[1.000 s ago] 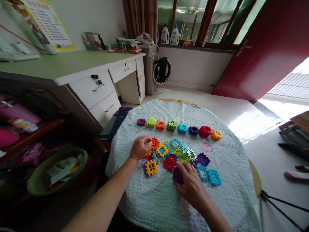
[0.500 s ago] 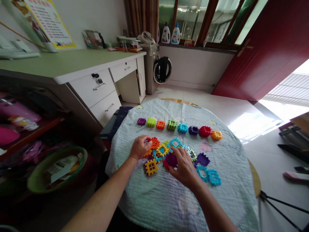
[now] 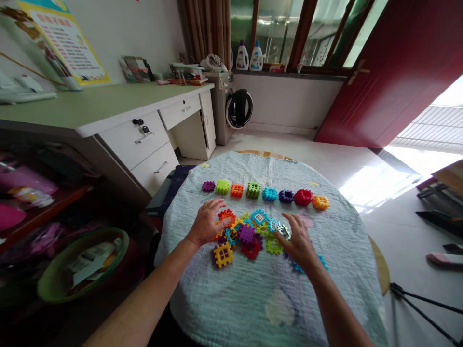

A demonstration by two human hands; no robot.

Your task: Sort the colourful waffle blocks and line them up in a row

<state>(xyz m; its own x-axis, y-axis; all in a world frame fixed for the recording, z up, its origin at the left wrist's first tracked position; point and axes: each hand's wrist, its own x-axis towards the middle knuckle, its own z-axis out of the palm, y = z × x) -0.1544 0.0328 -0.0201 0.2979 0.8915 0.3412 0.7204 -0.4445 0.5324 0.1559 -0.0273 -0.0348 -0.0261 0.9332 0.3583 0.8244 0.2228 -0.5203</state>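
Observation:
A loose pile of flat toothed plastic pieces lies mid-table, with a purple piece (image 3: 246,233) on top, a yellow piece (image 3: 223,254) at its near left and a red piece (image 3: 252,247) below. My left hand (image 3: 209,222), fingers apart, rests at the pile's left edge beside an orange-red piece (image 3: 227,217). On the right, my right hand (image 3: 297,240) is spread over the pile's edge, its thumb near a green piece (image 3: 274,245). It partly hides some blue pieces (image 3: 321,262). Neither hand holds a piece.
Beyond the pile, several stacks run in a row, from a purple stack (image 3: 208,186) to an orange-yellow stack (image 3: 321,202). They stand on a round table with a pale cloth (image 3: 231,299). A desk (image 3: 119,103) is at the left.
My right hand has moved right, off the middle of the pile, and its fingers have spread. The purple piece and green piece now show. My left hand has opened wider. The view has shifted slightly.

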